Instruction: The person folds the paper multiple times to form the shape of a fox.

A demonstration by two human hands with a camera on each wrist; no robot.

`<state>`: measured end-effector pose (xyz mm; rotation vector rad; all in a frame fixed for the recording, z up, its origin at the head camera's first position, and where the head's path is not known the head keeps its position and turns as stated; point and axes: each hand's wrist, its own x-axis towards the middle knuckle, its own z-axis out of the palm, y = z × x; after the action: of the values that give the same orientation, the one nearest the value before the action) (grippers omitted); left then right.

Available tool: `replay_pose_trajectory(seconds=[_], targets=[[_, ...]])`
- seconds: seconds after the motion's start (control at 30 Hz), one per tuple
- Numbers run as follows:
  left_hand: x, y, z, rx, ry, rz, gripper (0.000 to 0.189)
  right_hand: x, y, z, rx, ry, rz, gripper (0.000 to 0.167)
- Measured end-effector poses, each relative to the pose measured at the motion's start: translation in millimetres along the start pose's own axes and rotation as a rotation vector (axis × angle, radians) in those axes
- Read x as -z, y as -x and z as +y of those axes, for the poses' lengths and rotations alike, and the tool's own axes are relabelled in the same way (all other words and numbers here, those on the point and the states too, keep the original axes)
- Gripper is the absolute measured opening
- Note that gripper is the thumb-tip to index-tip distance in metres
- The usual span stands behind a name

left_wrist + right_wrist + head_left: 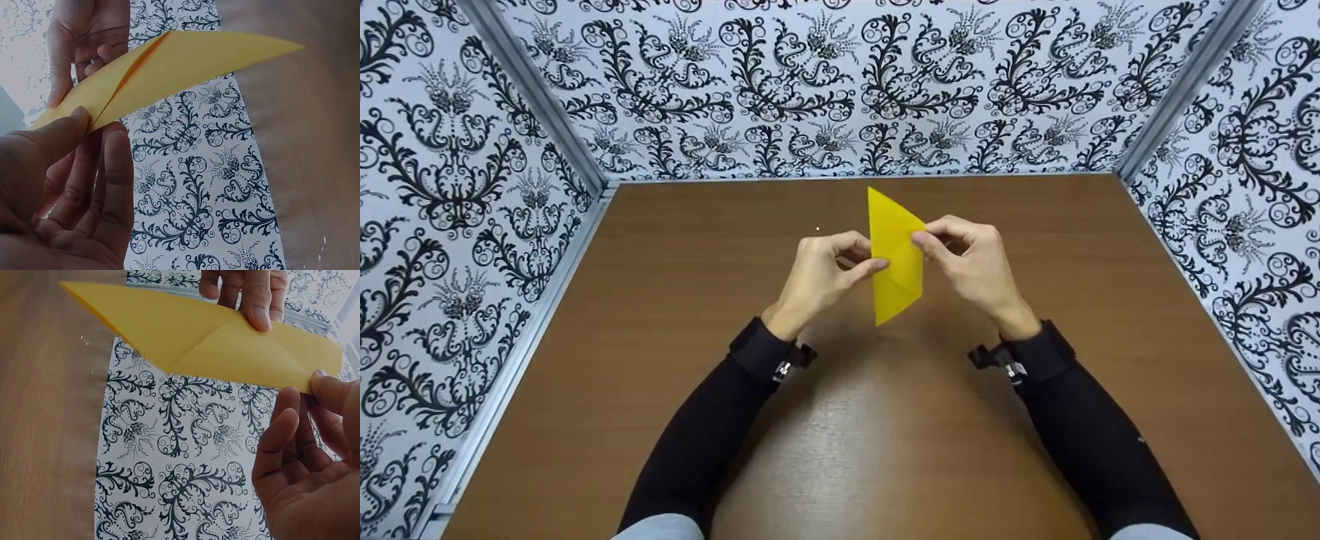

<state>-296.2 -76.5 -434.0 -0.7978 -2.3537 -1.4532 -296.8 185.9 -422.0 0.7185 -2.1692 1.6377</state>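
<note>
A folded sheet of yellow paper (896, 255) is held up above the table, its long straight edge at the left and pointed ends at top and bottom. My left hand (829, 274) pinches that left edge between thumb and fingers. On the opposite side my right hand (975, 259) pinches the upper right edge, thumb in front. In the left wrist view, an overlapping flap shows as a darker orange line across the yellow paper (185, 62). Diagonal creases cross the face of the yellow paper (169, 332) in the right wrist view.
Beneath the hands lies a brown wooden table (840, 450). Panels with black scroll patterns stand at the back (810, 90), left and right, joined by grey metal strips. Both wrists carry dark straps with small cameras.
</note>
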Motion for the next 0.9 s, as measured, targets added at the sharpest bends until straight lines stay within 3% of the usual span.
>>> replay_pose_trajectory(seconds=[0.33, 0.63, 0.9], targets=[[1.5, -0.3, -0.3, 0.021, 0.034, -0.04, 0.016, 0.2, 2.7, 0.5, 0.086, -0.048, 0.041, 0.015], [6.2, -0.5, 0.6, 0.042, 0.074, -0.024, 0.015, 0.5, 3.3, -3.1, -0.047, -0.048, -0.008, 0.009], [7.6, -0.1, 0.4, 0.061, 0.113, -0.037, 0.014, -0.8, 4.1, -1.4, -0.022, -0.043, -0.026, 0.009]])
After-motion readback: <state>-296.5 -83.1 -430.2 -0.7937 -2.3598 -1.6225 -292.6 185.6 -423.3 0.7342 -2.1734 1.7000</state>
